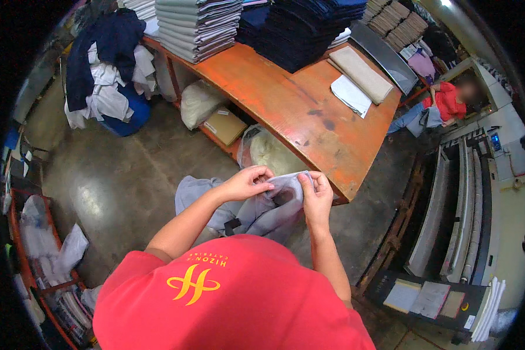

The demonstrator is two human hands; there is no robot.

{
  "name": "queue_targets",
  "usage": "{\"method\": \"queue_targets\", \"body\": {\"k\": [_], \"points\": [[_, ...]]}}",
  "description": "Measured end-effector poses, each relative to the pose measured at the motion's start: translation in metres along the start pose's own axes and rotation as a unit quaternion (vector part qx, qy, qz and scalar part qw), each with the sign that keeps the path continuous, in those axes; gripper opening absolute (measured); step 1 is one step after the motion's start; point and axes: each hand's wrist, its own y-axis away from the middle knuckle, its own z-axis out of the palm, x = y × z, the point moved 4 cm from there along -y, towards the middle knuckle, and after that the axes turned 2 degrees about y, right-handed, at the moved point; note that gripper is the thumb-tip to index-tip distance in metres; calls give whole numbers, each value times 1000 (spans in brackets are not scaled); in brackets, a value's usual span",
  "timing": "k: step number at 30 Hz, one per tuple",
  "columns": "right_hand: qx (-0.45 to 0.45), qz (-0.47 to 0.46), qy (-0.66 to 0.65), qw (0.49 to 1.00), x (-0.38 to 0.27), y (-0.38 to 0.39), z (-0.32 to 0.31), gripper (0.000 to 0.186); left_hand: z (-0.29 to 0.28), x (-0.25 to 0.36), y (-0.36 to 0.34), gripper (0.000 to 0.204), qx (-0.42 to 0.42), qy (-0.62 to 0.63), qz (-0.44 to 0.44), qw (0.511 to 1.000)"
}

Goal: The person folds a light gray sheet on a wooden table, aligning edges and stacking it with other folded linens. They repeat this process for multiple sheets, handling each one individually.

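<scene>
A length of grey cloth (260, 211) hangs in loose folds in front of my body, partly sheer-looking near my right hand. With bent fingers and thumb, my left hand (249, 182) pinches its upper edge. My right hand (317, 197) grips the same edge a short way to the right, thumb on top. Between the two hands the edge is pulled fairly straight, close to the near corner of an orange table (332, 153). More grey cloth spreads out beyond my left forearm, and its lower end is hidden by my red shirt.
Folded stacks of pale cloth (197, 29) and dark navy cloth (309, 29) stand on the table, with beige cloth (361, 73) beside them. Underneath are filled plastic bags (268, 150) and a cardboard box (224, 124). A blue bin (128, 116) overflows with cloths. Another person (449, 99) sits at the far right.
</scene>
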Motion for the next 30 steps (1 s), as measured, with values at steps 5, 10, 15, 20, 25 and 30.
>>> {"method": "queue_targets", "body": {"k": [5, 10, 15, 20, 25, 30], "points": [[-12, -36, 3, 999, -8, -4, 1, 13, -2, -9, 9, 20, 74, -55, 34, 995], [11, -34, 40, 999, -14, -6, -7, 13, 27, -24, 10, 24, -67, 14, -75, 995], [43, -77, 41, 995, -27, -13, -30, 11, 14, 3, 15, 23, -45, -58, 6, 997], [92, -72, 49, 992, -24, -19, -49, 15, -61, 53, 26, 23, 40, -203, 114, 972], [154, -84, 8, 984, -26, -29, -75, 15, -112, 41, 52, 21, -7, -210, -54, 976], [219, -76, -48, 971, -30, -32, -135, 16, -165, 11, 91, 21, 80, -238, -151, 956]]}}
